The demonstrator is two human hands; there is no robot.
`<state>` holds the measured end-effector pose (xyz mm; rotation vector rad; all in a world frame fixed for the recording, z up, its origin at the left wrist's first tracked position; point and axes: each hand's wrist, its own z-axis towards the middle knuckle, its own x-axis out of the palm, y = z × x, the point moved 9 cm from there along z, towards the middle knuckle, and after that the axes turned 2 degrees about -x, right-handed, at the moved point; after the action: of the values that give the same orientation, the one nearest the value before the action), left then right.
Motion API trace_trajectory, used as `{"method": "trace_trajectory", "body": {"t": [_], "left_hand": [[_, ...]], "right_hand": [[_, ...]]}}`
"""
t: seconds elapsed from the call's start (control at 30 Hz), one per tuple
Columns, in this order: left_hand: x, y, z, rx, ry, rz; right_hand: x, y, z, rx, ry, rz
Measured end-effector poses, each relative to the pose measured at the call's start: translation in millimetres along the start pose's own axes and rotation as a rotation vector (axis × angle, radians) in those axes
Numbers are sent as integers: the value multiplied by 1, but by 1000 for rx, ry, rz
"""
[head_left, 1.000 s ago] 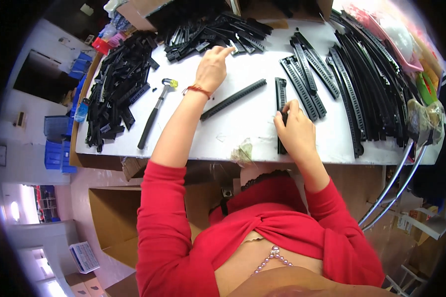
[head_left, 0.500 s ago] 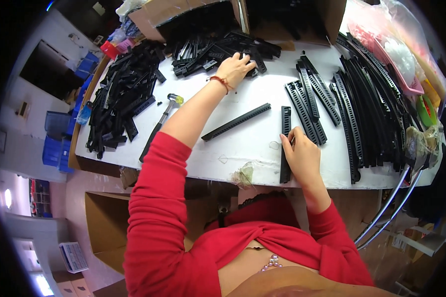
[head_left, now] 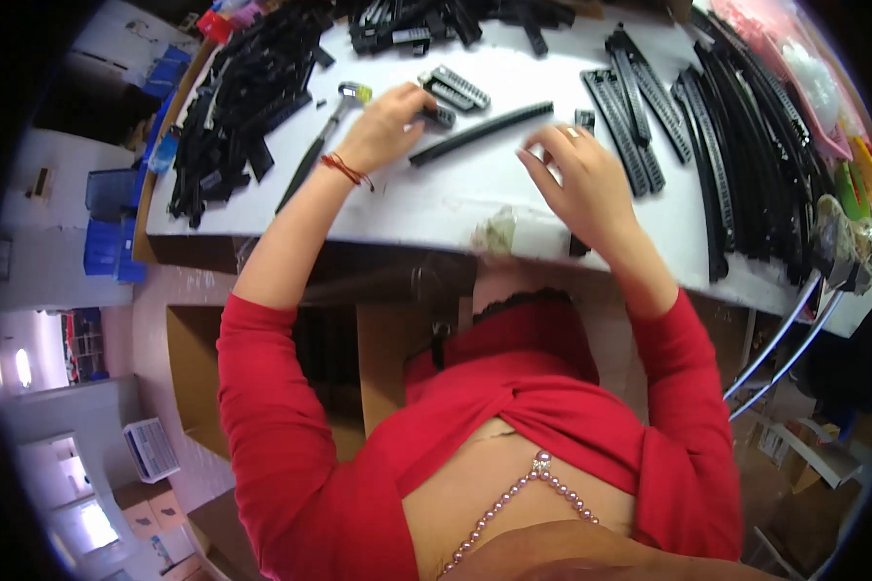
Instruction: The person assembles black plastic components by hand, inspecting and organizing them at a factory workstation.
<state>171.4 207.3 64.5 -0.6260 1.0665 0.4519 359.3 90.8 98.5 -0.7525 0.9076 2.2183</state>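
My left hand [head_left: 386, 128] is closed with its fingertips on a short black slotted piece [head_left: 443, 116]. Just beyond it lie a couple more short slotted pieces [head_left: 460, 85]. A long black slotted strip [head_left: 484, 132] rests diagonally between my two hands. My right hand [head_left: 583, 182] is raised a little, slightly blurred, with thumb and fingers apart and nothing between them. Beneath it, another long black strip [head_left: 584, 120] is mostly hidden, only its ends showing. To the left of my left hand lies a hammer [head_left: 327, 136] with a yellowish head and dark handle.
Heaps of short black pieces cover the table's left side [head_left: 237, 107] and far edge [head_left: 417, 27]. Several long strips [head_left: 630, 116] lie right of centre, with a larger stack [head_left: 746, 145] at the right. A pink basket [head_left: 828, 126] stands beyond. An open cardboard box [head_left: 203, 378] sits below.
My left hand has come back from the far heap, and short pieces now lie mid-table. My right hand has let go of the long strip and lifted. The view has tipped downward.
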Motion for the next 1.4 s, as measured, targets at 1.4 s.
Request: {"method": "trace_trajectory", "body": {"t": [1.4], "left_hand": [[-3, 16, -114, -482, 46, -360]], "right_hand": [[135, 24, 22, -257, 401, 275]]}}
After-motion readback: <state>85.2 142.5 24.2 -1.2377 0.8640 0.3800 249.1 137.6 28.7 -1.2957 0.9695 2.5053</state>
